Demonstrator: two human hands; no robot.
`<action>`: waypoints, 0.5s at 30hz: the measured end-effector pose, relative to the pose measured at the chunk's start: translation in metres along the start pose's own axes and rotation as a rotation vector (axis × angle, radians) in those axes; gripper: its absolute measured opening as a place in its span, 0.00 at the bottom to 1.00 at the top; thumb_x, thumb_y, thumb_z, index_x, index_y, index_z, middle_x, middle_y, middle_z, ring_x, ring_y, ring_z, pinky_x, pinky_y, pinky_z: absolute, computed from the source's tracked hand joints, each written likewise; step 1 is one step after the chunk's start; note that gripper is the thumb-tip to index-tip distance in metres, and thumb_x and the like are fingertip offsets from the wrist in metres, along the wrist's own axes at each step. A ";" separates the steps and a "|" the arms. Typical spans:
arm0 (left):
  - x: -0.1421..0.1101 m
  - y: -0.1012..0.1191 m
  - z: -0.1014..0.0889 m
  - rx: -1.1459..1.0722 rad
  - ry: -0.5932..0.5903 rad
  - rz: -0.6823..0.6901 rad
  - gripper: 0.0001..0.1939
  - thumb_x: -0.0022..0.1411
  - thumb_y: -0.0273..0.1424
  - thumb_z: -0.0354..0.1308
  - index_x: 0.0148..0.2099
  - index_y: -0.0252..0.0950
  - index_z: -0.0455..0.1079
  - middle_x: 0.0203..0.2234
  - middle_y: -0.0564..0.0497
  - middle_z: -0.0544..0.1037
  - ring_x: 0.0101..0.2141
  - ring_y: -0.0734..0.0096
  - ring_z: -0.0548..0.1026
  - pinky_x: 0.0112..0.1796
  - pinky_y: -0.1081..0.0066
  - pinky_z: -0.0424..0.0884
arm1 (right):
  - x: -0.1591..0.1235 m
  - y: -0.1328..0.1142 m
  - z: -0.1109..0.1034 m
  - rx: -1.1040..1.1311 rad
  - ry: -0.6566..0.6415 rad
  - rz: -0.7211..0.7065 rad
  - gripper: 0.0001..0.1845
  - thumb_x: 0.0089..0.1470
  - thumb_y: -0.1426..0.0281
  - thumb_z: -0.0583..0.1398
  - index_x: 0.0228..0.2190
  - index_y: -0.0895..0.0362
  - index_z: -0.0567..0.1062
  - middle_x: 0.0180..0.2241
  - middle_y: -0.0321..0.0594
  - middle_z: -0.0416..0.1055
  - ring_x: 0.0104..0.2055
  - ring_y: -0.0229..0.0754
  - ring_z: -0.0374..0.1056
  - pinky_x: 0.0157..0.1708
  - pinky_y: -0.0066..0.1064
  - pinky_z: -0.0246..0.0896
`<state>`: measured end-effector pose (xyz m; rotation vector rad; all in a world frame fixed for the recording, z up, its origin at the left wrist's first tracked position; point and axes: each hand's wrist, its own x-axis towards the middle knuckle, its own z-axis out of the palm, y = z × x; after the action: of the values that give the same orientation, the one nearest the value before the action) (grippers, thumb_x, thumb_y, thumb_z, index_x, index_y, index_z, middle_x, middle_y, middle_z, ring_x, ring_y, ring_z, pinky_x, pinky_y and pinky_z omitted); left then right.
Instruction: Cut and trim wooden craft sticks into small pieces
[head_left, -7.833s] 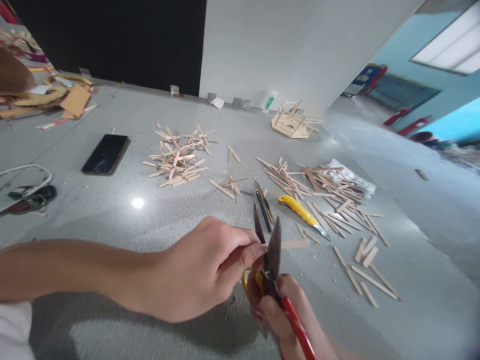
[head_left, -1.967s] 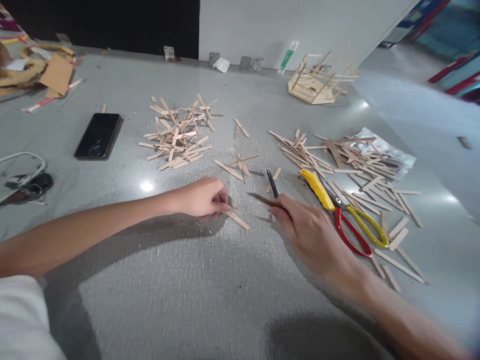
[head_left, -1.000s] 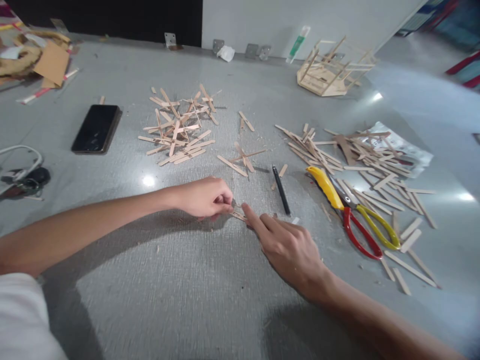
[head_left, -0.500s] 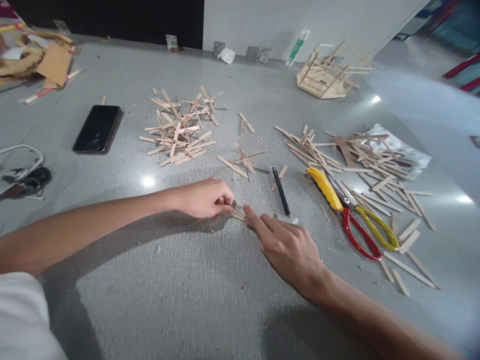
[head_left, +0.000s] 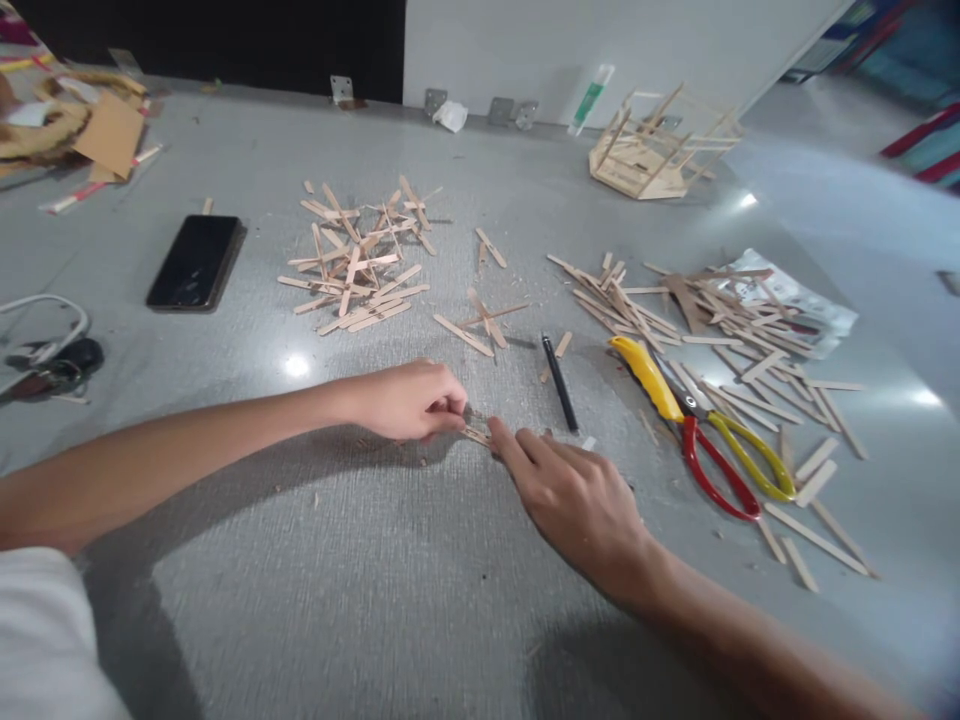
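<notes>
— Where is the wooden stick [head_left: 478, 435] held?
— Over the tabletop [head_left: 337, 620], pinched by the left hand [head_left: 420, 400], its long axis directed rightward to the right hand [head_left: 577, 490]; whether anything is gripped there cannot be told.

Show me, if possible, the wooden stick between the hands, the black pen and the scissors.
Wooden stick [head_left: 477, 435]: head view, on its uncovered part.
Black pen [head_left: 561, 385]: head view, on the middle of its barrel.
Scissors [head_left: 691, 402]: head view, on the pivot.
</notes>
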<state>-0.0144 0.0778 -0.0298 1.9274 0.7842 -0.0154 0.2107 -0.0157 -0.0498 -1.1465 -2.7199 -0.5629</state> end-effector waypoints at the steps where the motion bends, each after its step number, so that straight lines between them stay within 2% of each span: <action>1: 0.000 0.000 0.000 0.027 0.010 0.028 0.17 0.71 0.32 0.56 0.28 0.34 0.67 0.18 0.54 0.73 0.18 0.77 0.69 0.23 0.75 0.61 | 0.002 -0.001 -0.003 -0.050 -0.023 -0.004 0.15 0.59 0.87 0.54 0.39 0.61 0.76 0.24 0.34 0.70 0.23 0.38 0.67 0.24 0.34 0.50; 3: 0.001 0.000 0.001 0.073 0.042 0.073 0.16 0.70 0.30 0.57 0.27 0.34 0.66 0.18 0.54 0.72 0.19 0.78 0.69 0.24 0.75 0.60 | 0.005 -0.004 -0.008 -0.144 -0.070 -0.006 0.13 0.57 0.86 0.56 0.30 0.57 0.72 0.23 0.34 0.68 0.23 0.39 0.66 0.25 0.34 0.49; 5: 0.000 0.000 0.002 0.073 0.066 0.082 0.16 0.70 0.30 0.57 0.27 0.34 0.66 0.18 0.54 0.73 0.20 0.78 0.70 0.24 0.76 0.60 | 0.008 -0.006 -0.011 -0.208 -0.089 -0.007 0.14 0.57 0.85 0.56 0.26 0.55 0.68 0.22 0.34 0.67 0.21 0.40 0.65 0.24 0.34 0.48; 10: -0.001 0.001 0.002 -0.029 0.034 0.036 0.17 0.71 0.31 0.57 0.27 0.34 0.66 0.16 0.53 0.73 0.17 0.77 0.70 0.23 0.76 0.63 | 0.011 -0.012 -0.011 -0.304 -0.073 0.001 0.16 0.56 0.86 0.55 0.26 0.55 0.65 0.20 0.33 0.64 0.18 0.37 0.64 0.21 0.31 0.44; 15: -0.001 0.001 0.002 -0.030 0.042 0.003 0.18 0.70 0.32 0.58 0.26 0.35 0.65 0.16 0.54 0.73 0.16 0.77 0.69 0.22 0.77 0.62 | 0.010 -0.014 -0.009 -0.344 -0.127 0.025 0.14 0.58 0.85 0.55 0.27 0.55 0.66 0.19 0.33 0.65 0.16 0.37 0.64 0.19 0.29 0.43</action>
<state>-0.0139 0.0753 -0.0297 1.9057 0.8053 0.0378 0.1936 -0.0211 -0.0430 -1.3297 -2.7819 -1.0186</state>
